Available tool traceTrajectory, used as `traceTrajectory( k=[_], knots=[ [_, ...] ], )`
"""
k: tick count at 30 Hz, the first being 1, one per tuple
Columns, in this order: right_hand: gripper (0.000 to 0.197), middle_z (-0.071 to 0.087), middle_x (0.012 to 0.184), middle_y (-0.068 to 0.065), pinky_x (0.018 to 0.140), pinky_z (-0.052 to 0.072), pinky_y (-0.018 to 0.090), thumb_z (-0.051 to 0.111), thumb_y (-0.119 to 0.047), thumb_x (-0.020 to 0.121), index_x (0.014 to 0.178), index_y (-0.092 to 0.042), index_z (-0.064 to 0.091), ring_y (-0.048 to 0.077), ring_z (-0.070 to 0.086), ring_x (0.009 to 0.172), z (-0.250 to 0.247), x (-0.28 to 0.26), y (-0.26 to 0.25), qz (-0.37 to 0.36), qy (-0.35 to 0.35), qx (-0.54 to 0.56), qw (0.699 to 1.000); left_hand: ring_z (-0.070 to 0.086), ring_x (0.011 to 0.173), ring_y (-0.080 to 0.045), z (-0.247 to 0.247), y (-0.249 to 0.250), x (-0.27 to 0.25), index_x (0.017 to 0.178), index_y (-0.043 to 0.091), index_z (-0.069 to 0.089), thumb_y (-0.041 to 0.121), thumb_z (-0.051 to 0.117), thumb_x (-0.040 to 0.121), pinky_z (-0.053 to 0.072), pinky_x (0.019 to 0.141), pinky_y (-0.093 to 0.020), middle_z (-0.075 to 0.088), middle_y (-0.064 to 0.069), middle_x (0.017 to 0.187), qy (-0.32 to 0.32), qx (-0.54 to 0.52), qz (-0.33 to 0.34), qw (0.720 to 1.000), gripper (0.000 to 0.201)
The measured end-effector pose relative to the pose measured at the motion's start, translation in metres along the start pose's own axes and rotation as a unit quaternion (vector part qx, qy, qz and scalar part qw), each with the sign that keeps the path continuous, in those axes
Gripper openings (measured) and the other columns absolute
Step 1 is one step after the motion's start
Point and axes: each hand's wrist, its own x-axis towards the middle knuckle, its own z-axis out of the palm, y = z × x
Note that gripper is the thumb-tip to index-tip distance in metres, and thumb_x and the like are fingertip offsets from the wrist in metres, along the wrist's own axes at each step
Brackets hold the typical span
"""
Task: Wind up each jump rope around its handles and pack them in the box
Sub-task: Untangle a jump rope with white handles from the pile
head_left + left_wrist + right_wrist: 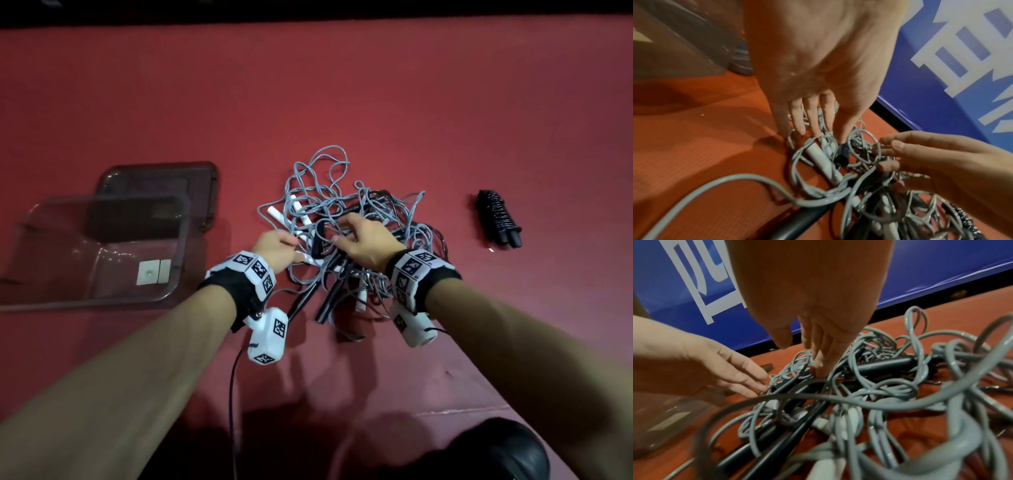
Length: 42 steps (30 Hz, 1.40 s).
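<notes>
A tangle of grey jump ropes (342,219) with white and black handles lies mid-mat. My left hand (291,246) reaches into its left side, fingers straight, fingertips (816,131) touching cords beside a white handle (822,159). My right hand (342,229) hovers over the middle of the tangle, its fingers (820,368) pointing down onto the ropes near a black handle (885,365); it grips nothing. A wound black rope (498,219) lies alone at the right. The clear plastic box (102,303) stands at the left.
The box's dark-tinted lid (205,192) lies behind it, partly under it. A blue board with white lettering (962,65) borders the mat's far edge. A dark rounded object (496,448) sits at the bottom right. Red mat surrounds the pile.
</notes>
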Motion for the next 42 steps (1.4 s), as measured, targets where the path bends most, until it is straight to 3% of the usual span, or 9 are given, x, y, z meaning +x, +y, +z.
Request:
traceTrajectory(
  k=[5, 9, 12, 16, 23, 26, 29, 37, 42],
  knots=[
    [0.055, 0.068, 0.121, 0.000, 0.081, 0.043, 0.024, 0.069, -0.033, 0.093, 0.142, -0.016, 0.050, 0.019, 0.063, 0.101, 0.016, 0.010, -0.008, 0.035, -0.065, 0.019, 0.997, 0.067, 0.095, -0.021, 0.013, 0.007, -0.001, 0.132, 0.015, 0.062, 0.025, 0.067, 0.097, 0.057, 0.067, -0.032, 0.070, -0.006, 0.114, -0.010, -0.045, -0.007, 0.999, 0.037],
    [0.013, 0.071, 0.087, -0.004, 0.079, 0.050, 0.025, 0.071, -0.017, 0.087, 0.087, -0.030, 0.073, 0.020, 0.068, 0.088, 0.030, 0.001, -0.002, -0.011, -0.102, -0.009, 0.995, 0.062, 0.099, -0.022, 0.031, 0.010, 0.003, 0.131, 0.009, 0.057, 0.017, 0.077, 0.089, 0.055, 0.080, -0.032, 0.066, -0.005, 0.113, -0.022, -0.040, -0.006, 0.999, 0.047],
    [0.012, 0.076, 0.094, -0.003, 0.077, 0.055, 0.024, 0.071, -0.023, 0.084, 0.090, -0.029, 0.079, 0.017, 0.069, 0.091, 0.026, -0.014, -0.002, 0.008, -0.149, -0.038, 0.988, 0.063, 0.098, -0.021, 0.036, 0.003, 0.001, 0.118, 0.012, 0.062, 0.019, 0.081, 0.086, 0.044, 0.081, -0.024, 0.063, 0.002, 0.102, 0.016, 0.037, 0.012, 0.999, 0.038],
    [0.028, 0.075, 0.102, 0.004, 0.068, 0.050, 0.020, 0.059, -0.019, 0.088, 0.106, -0.024, 0.080, 0.022, 0.069, 0.095, 0.013, -0.020, 0.000, 0.038, -0.142, -0.112, 0.983, 0.050, 0.125, -0.026, 0.021, -0.009, -0.007, 0.127, 0.029, 0.063, 0.026, 0.069, 0.091, 0.048, 0.097, -0.038, 0.045, -0.002, 0.132, 0.049, 0.346, 0.079, 0.934, 0.037],
    [0.036, 0.069, 0.082, 0.011, 0.071, 0.047, 0.032, 0.059, -0.047, 0.093, 0.081, -0.015, 0.072, 0.027, 0.064, 0.084, -0.002, -0.012, 0.009, 0.071, -0.109, -0.060, 0.990, 0.047, 0.113, -0.021, -0.028, -0.042, -0.007, 0.091, 0.032, 0.057, 0.016, 0.066, 0.093, 0.048, 0.086, -0.036, 0.050, 0.004, 0.112, -0.009, 0.465, 0.121, 0.877, 0.019],
    [0.065, 0.064, 0.073, 0.004, 0.068, 0.050, 0.032, 0.046, -0.075, 0.090, 0.073, -0.015, 0.064, 0.024, 0.062, 0.073, 0.000, -0.009, -0.004, 0.046, -0.016, -0.158, 0.986, 0.060, 0.096, -0.017, -0.042, -0.041, -0.008, 0.081, 0.031, 0.059, 0.023, 0.075, 0.087, 0.049, 0.082, -0.030, 0.061, 0.008, 0.091, -0.053, 0.423, 0.088, 0.900, 0.019],
    [0.031, 0.063, 0.096, 0.002, 0.072, 0.055, 0.040, 0.054, -0.049, 0.093, 0.089, -0.020, 0.065, 0.031, 0.066, 0.088, 0.018, -0.004, -0.027, -0.079, 0.147, -0.209, 0.964, 0.056, 0.060, -0.014, -0.053, -0.029, -0.015, 0.074, 0.025, 0.067, 0.017, 0.082, 0.084, 0.044, 0.055, -0.019, 0.062, 0.003, 0.066, -0.146, 0.248, 0.065, 0.956, 0.020],
    [0.063, 0.041, 0.154, 0.002, 0.113, 0.037, 0.041, 0.066, -0.029, 0.086, 0.145, -0.021, 0.047, 0.025, 0.040, 0.136, 0.080, 0.020, -0.061, -0.222, -0.140, -0.255, 0.931, 0.055, 0.060, -0.019, -0.068, -0.023, -0.022, 0.078, 0.013, 0.080, 0.011, 0.070, 0.075, 0.047, 0.054, -0.024, 0.063, 0.004, 0.060, -0.009, 0.046, 0.020, 0.999, 0.011],
    [0.020, 0.063, 0.111, 0.007, 0.084, 0.053, 0.041, 0.057, -0.018, 0.093, 0.111, -0.017, 0.065, 0.032, 0.062, 0.103, 0.079, 0.027, -0.053, -0.221, -0.054, -0.227, 0.947, 0.065, 0.099, -0.027, -0.054, -0.049, 0.002, 0.091, 0.031, 0.057, 0.001, 0.060, 0.084, 0.052, 0.091, -0.035, 0.061, 0.003, 0.102, 0.059, 0.173, 0.079, 0.980, 0.030]
  ],
)
